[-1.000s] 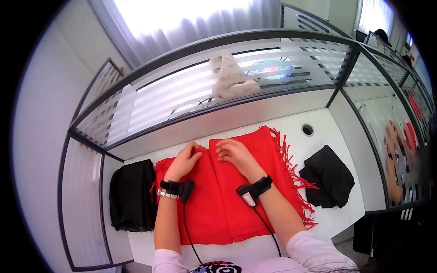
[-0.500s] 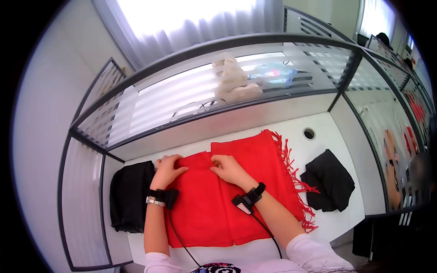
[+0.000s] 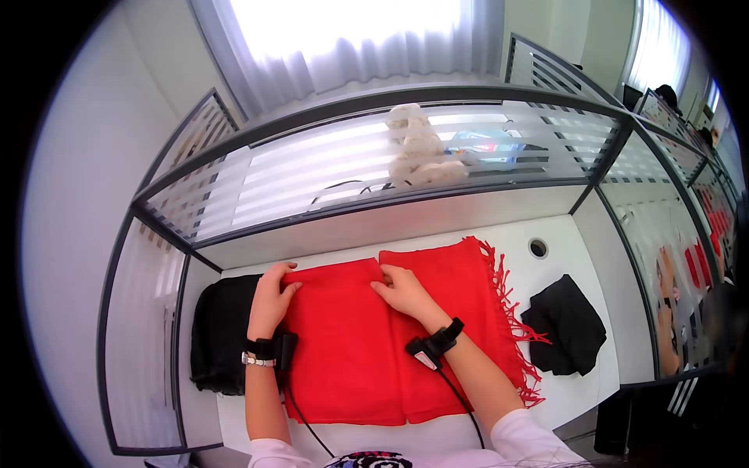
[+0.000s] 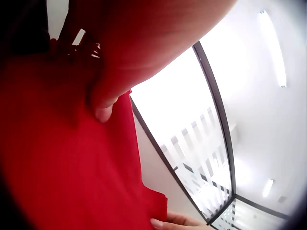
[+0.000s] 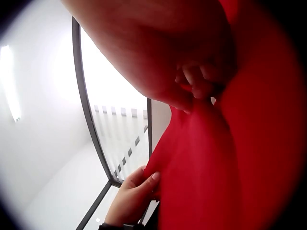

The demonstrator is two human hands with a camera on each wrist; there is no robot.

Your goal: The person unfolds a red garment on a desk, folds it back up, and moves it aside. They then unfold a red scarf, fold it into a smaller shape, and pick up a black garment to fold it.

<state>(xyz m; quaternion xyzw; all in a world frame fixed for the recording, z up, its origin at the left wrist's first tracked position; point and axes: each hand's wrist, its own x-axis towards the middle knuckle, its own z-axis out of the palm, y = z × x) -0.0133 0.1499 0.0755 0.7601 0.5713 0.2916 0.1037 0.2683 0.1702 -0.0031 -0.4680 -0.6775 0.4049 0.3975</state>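
Note:
A red fringed scarf [image 3: 343,343] lies folded in front of me, with a seam between its left panel and its fringed right part. My left hand [image 3: 270,300] pinches the far left corner of the left panel, thumb on top. In the left wrist view the thumb [image 4: 103,113] presses on the red cloth. At the far edge near the seam, my right hand [image 3: 407,292] pinches the panel's other corner. The right wrist view shows curled fingers [image 5: 194,79] at the cloth, which is stretched between both hands.
A folded black cloth [image 3: 226,335] lies left of the scarf, close to my left wrist. Another black cloth [image 3: 566,324] sits to the right, past the red fringe [image 3: 503,304]. Partition panels [image 3: 343,207] enclose the white desk [image 3: 468,226], which has a round cable hole [image 3: 537,248].
My left hand has moved left from mid-panel to the scarf's far left corner and now pinches it. The right hand has come to the panel's edge near the seam and grips there.

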